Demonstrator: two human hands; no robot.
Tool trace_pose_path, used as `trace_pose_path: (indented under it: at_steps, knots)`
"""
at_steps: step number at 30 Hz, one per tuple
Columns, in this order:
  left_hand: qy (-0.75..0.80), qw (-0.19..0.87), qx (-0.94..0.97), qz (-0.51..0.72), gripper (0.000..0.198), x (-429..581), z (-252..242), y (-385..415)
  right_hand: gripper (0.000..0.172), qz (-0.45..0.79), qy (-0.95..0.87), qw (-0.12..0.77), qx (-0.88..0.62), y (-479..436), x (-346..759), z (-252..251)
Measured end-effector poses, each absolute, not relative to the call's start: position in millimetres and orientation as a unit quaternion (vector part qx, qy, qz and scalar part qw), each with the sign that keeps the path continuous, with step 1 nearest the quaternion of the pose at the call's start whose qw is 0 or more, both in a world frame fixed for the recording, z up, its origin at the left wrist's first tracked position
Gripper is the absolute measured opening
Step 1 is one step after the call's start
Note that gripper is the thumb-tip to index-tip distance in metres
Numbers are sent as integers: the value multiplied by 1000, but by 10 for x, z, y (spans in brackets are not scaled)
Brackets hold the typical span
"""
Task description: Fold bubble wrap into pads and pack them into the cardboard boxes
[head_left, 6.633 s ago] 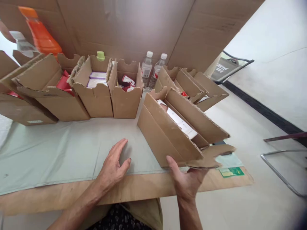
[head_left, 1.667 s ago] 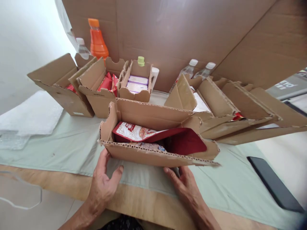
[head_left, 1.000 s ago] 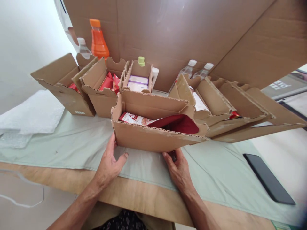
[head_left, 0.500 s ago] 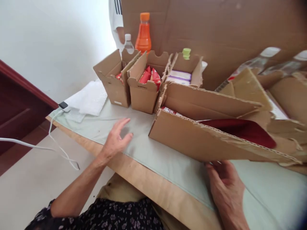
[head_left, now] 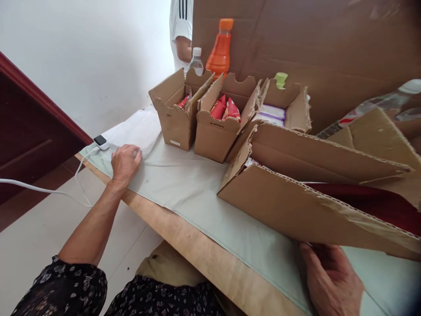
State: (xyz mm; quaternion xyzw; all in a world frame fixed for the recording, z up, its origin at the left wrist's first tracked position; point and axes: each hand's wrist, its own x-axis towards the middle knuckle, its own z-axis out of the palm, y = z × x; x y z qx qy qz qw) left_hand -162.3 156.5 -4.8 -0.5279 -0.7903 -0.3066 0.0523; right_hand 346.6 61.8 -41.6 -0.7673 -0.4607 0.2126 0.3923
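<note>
My left hand [head_left: 125, 163] is at the table's left end, fingers curled down onto the near edge of a sheet of bubble wrap [head_left: 140, 127]. Its fingertips are partly hidden behind the knuckles. A small white device with a dark screen [head_left: 101, 141] lies beside it, plugged to a white cable. My right hand [head_left: 335, 278] is at the lower front edge of a long cardboard box [head_left: 279, 206], thumb and fingers bent together. The box hides those fingertips; a bit of white shows by them. Inside the box is dark red cloth [head_left: 368, 199].
Behind stand cardboard bins: one [head_left: 174, 127] on the left, another [head_left: 213, 138] with red packets [head_left: 226, 109], a third with white-and-purple packs [head_left: 271, 114]. Farther back are an orange bottle [head_left: 220, 50], clear bottles [head_left: 378, 103] and a person's arm [head_left: 184, 46]. A wooden edge [head_left: 184, 232] borders the table cloth.
My left hand has moved left from the open cloth to the bubble wrap, and its fingers have curled. My right hand stays at the long box's lower edge. The view has shifted left.
</note>
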Motion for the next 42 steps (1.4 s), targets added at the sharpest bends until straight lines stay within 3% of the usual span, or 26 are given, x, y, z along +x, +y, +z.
trace_pose_path:
  at_steps: [4,7,10,14,17,21,24,27,32,36,42]
  knots:
    - [-771,68,-528,-349,21,-1476,185,1388,37,221,-459,399,-762,659,3477,-392]
    - [-748,34,-532,-396,22,-1210,364,1115,45,246,-440,428,-750,600,3471,-299]
    - [-709,-90,-513,-475,21,-858,453,795,59,225,-403,490,-740,354,3406,-185]
    - [-633,-281,-501,-519,21,-282,343,473,48,221,-429,504,-717,-141,3188,-134]
    - [-576,-400,-519,-488,21,225,163,324,44,330,-566,425,-625,-391,2933,-163]
    - [-492,-556,-531,-409,18,821,63,151,75,387,-604,413,-561,-406,2689,-210]
    - [-419,-633,-550,-349,29,1031,111,62,68,358,-546,425,-627,-324,2772,-233]
    - [-411,-545,-616,-392,33,1011,124,85,57,317,-506,443,-669,-290,3067,-231]
    - [-501,-328,-655,-460,27,712,-10,347,60,184,-483,431,-740,-312,3641,-210]
    - [-553,-285,-625,-472,33,499,-95,576,70,158,-470,398,-772,-286,3937,-266]
    - [-541,-284,-586,-532,73,454,-117,955,71,180,-455,377,-786,-196,4015,-414]
